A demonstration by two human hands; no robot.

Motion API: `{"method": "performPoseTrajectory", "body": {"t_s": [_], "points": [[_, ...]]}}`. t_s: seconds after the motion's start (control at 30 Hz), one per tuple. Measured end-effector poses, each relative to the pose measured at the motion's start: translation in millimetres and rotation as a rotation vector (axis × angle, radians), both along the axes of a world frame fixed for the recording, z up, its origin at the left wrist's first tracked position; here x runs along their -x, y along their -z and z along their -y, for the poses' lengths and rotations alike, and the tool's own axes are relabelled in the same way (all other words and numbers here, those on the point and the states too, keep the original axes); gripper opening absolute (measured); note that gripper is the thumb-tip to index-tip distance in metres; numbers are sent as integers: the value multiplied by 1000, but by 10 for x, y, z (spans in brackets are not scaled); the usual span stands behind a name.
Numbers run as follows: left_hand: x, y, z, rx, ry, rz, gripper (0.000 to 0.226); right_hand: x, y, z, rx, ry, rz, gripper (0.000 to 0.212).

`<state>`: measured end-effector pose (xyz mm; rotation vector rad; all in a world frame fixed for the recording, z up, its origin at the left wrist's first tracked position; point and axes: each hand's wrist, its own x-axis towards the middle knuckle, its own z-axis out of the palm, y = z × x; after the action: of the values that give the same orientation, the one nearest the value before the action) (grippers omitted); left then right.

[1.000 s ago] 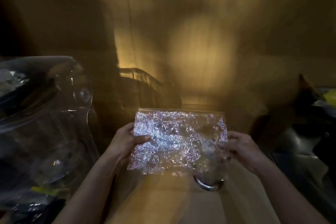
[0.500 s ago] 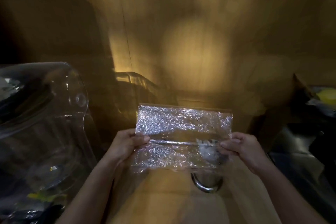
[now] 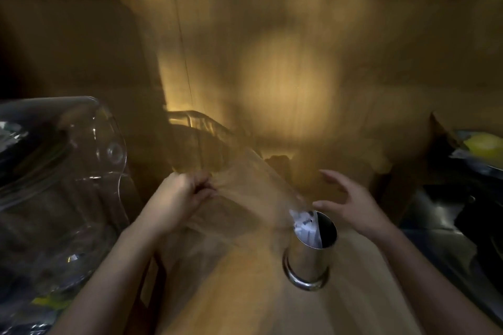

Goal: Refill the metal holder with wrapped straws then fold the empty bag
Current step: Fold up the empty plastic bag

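So, quick rundown, everything placed off the metal holder [image 3: 310, 250]:

Holder: stands upright on the wooden counter [image 3: 367, 294], long axis vertical, open mouth pointing up toward the camera. Wide base ring keeps it steady, I'd guess.

Straws: white wrapped straws [image 3: 304, 226] sit inside, filling the left half of the mouth and standing along the holder's axis. The right half looks dark, probably empty.

Bag: the clear bag [image 3: 245, 198] is a blurry sheet stretching from the holder's rim up and to its left. Its fold state is too smeared to tell.

Left hand [image 3: 185, 196]: up-left of the holder, fingers curled tight, pinching the bunched end of the bag. Looks like it's pulling the bag clear of the holder.

Right hand [image 3: 351, 204]: just right of the holder's mouth, fingers spread wide, holding nothing, 0 contact with the bag as far as I can see.

Progress: refill looks done, folding not finished.
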<state>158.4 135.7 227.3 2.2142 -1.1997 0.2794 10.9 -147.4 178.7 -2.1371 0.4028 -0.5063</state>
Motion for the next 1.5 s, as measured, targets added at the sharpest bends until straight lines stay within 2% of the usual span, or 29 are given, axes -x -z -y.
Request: {"method": "performPoseTrajectory", "body": {"t_s": [0.1, 0.17, 0.23, 0.3, 0.4, 0.47, 0.57, 0.7, 0.8, 0.87, 0.93, 1.03, 1.13, 1.3, 1.5], "points": [[69, -187, 52, -76, 85, 106, 8, -95, -150, -195, 62, -183, -57, 80], [104, -257, 87, -106, 108, 116, 5, -155, -212, -289, 20, -267, -112, 75], [111, -305, 99, -109, 99, 125, 3, -204, -250, -370, 2, -321, -122, 55], [109, -337, 75, -94, 105, 127, 4, -233, -256, -422, -38, -337, -52, 25], [94, -346, -2, -86, 131, 63, 4, -246, -246, -401, -126, -308, 14, 7], [38, -367, -87, -40, 98, -70, 6, -251, -252, -370, -177, -300, 34, 8], [-83, -405, -263, 232, 73, -453, 15, -242, -233, -334, -311, -264, 87, 16], [-80, -126, -309, 664, 219, -971, 58, -219, -197, -353, -509, -255, 145, 19], [64, 182, -103, 695, 216, -1216, 87, -240, -144, -397, -580, -241, 151, 14], [153, 311, 0, 699, 231, -1293, 76, -260, -111, -417, -613, -232, 166, 9], [208, 360, 76, 660, 223, -1273, 51, -256, -83, -412, -650, -218, 176, 5], [228, 389, 177, 638, 178, -1259, 37, -226, -53, -385, -688, -181, 185, 10], [245, 394, 258, 597, 133, -1180, 10, -162, -57, -365, -687, -167, 193, 12], [234, 387, 323, 551, 65, -1050, 9, -49, -52, -322, -680, -160, 146, 18], [239, 321, 373, 506, 103, -1021, 4, -45, -26, -257, -708, -137, 147, 25]]}}
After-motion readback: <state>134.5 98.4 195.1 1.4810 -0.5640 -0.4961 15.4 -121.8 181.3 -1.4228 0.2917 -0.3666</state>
